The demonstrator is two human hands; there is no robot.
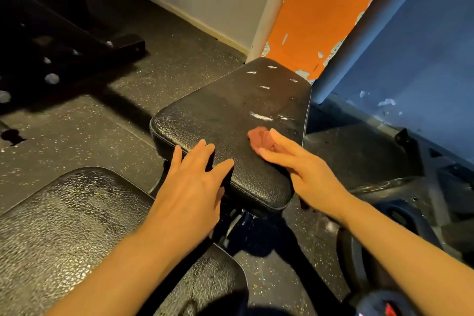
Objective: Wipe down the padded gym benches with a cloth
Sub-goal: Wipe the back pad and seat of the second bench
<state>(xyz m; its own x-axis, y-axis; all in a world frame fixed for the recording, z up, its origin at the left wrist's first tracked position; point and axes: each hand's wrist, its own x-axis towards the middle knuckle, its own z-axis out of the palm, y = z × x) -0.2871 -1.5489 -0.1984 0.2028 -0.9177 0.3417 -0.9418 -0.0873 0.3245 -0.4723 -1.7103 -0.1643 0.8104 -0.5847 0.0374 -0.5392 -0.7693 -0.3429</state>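
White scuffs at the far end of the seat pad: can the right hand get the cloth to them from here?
Probably yes: right hand presses the cloth on the seat pad; bare pad lies between it and the white scuffs.

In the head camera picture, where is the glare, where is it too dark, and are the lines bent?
Head view: strong glare on the near pad; the frame at upper left is lost in shadow; the wall edges bow from wide-angle distortion; the cloth under the right hand is slightly soft, while the left hand is sharp.

Hands (pixel 195 174) on bench pad (pixel 230 110) — cloth (pixel 259 138)
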